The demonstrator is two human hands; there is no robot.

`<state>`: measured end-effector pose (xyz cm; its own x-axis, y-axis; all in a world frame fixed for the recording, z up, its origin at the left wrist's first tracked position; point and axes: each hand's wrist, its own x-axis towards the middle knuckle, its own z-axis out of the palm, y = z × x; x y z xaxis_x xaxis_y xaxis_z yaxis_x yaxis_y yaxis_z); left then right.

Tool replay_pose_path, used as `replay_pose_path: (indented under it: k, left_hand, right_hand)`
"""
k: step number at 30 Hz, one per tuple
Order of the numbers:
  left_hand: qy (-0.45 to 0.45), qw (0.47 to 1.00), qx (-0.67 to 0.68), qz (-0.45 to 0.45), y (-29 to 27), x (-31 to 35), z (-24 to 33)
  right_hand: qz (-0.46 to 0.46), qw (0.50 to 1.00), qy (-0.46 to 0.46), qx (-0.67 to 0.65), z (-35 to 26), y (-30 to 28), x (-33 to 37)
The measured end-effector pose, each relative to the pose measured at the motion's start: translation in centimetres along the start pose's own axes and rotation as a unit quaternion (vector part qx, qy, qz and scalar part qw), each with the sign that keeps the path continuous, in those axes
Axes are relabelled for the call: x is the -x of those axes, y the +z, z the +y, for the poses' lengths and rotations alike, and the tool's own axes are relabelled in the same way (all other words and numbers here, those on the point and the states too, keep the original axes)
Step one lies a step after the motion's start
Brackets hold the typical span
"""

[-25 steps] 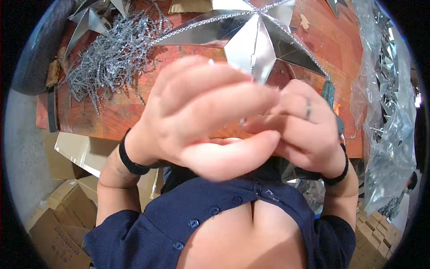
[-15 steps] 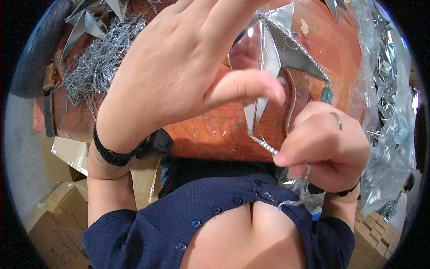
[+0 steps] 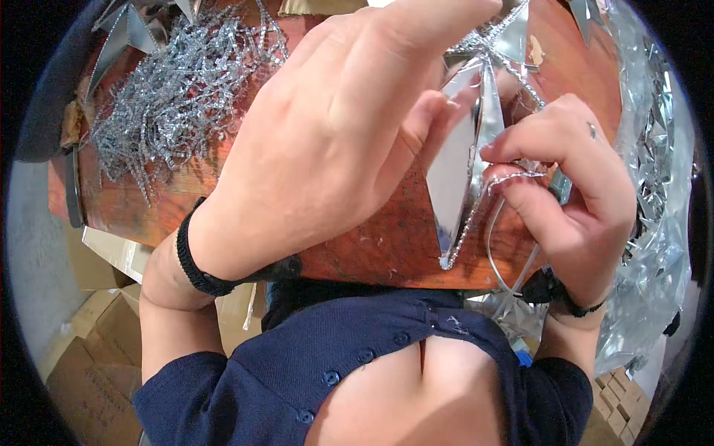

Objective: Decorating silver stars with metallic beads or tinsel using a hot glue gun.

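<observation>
A mirror-faced silver star [image 3: 448, 189] with tinsel-trimmed ridges stands over the orange-red table, one point toward me. My left hand [image 3: 327, 141] reaches across its left side, thumb bent in at the mirrored facet; the frame's top edge cuts off some fingers. My right hand [image 3: 576, 175] pinches a thin silver tinsel cord [image 3: 513, 177] between thumb and index finger, beside the star's right side. From the star's lower tip the cord runs up the ridge to this pinch. Behind the right fingers shows a bit of something teal-green, mostly hidden.
A heap of silver tinsel strands [image 3: 182, 93] lies on the table [image 3: 357, 249] at the left. More silver stars [image 3: 123, 44] are at the far left. Clear plastic [image 3: 632, 297] with shiny silver pieces lines the right side. Cardboard boxes [image 3: 97, 349] stand below left.
My right hand has moved up and away from me, carrying the cord from below the star's tip to along its right ridge. My left thumb has drawn back to the facet.
</observation>
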<state>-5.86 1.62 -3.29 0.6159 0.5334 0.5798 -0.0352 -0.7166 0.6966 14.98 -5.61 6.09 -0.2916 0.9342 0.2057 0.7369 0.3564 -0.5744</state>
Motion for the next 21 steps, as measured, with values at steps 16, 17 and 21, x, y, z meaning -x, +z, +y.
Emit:
replay_pose_path:
  k: [16,17,21]
  left_hand:
    - [-0.025,0.999,-0.022,-0.021,0.3,-0.3,0.3]
    - [-0.025,0.999,-0.023,-0.021,0.3,-0.3,0.3]
    - [-0.028,0.999,-0.026,-0.025,0.4,-0.6,0.4]
  right_hand:
    - [-0.006,1.000,0.000,0.012,1.6,-0.2,-1.5]
    - [-0.010,1.000,0.012,0.005,1.7,-0.2,-1.5]
    - [0.025,0.998,-0.002,-0.058,2.3,0.5,-1.7]
